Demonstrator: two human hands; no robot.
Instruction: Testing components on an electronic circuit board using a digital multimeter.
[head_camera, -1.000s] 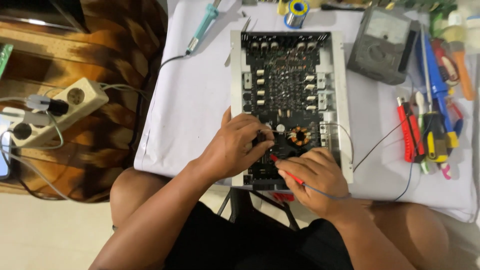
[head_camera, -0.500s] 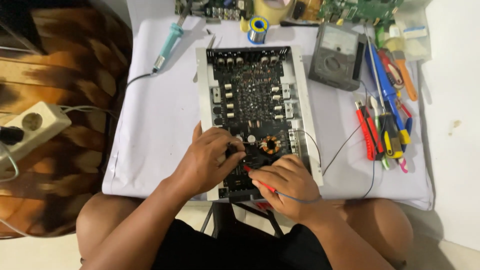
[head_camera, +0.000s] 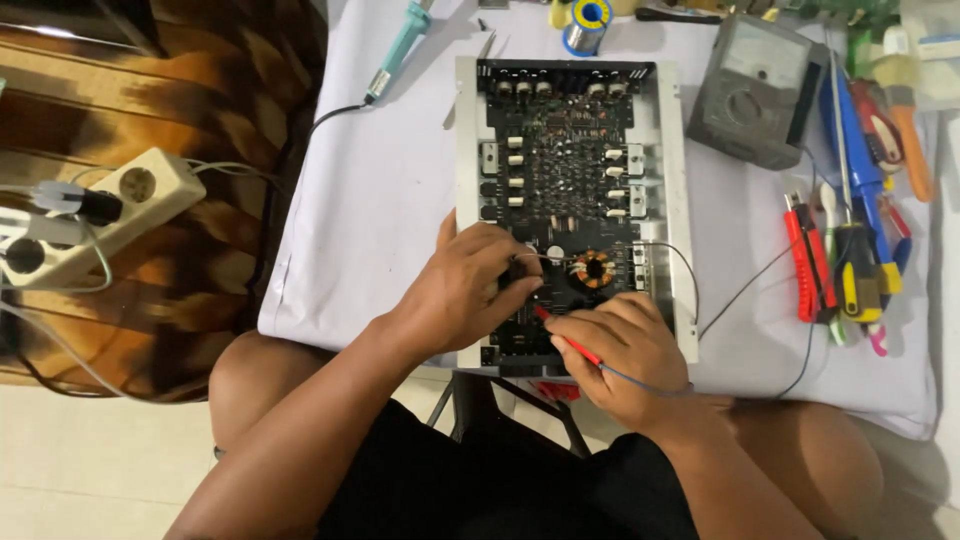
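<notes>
Small table (head_camera: 380, 200) w/ pale lilac cloth, seen from above; brown patterned rug (head_camera: 150, 110) to the left, pale floor tiles below. Biggest on the table: open amplifier chassis (head_camera: 668, 150), white metal frame round a dark circuit board (head_camera: 565, 150), dead centre, long axis running away from the seated person. Copper toroid coil (head_camera: 592, 268) on the near part of the board. Grey analog multimeter (head_camera: 752, 92) just right of the chassis top, tilted. Far right edge: heap of hand tools, incl. blue-handled screwdriver (head_camera: 848, 130), red-handled pliers (head_camera: 808, 260), yellow-black handled tool (head_camera: 858, 275). Teal soldering iron (head_camera: 398, 48) top left of the cloth, black cord trailing off the edge. Solder spool (head_camera: 586, 22) at the top edge. White power strip (head_camera: 95, 215) on the rug, plugs in, cables looping off.

Left hand (head_camera: 465, 290) curled over the board's near left part, fingertips pinched down by a small component next to the coil; too small to tell what's gripped, if anything. Right hand (head_camera: 625, 355) closed pen-style round a red test probe (head_camera: 565, 338), tip angled up-left onto the board just under the left fingers. Thin dark leads (head_camera: 745, 290) running from the hands area out right across the cloth. Both hands close together, near edge of the chassis, over the person's lap.
</notes>
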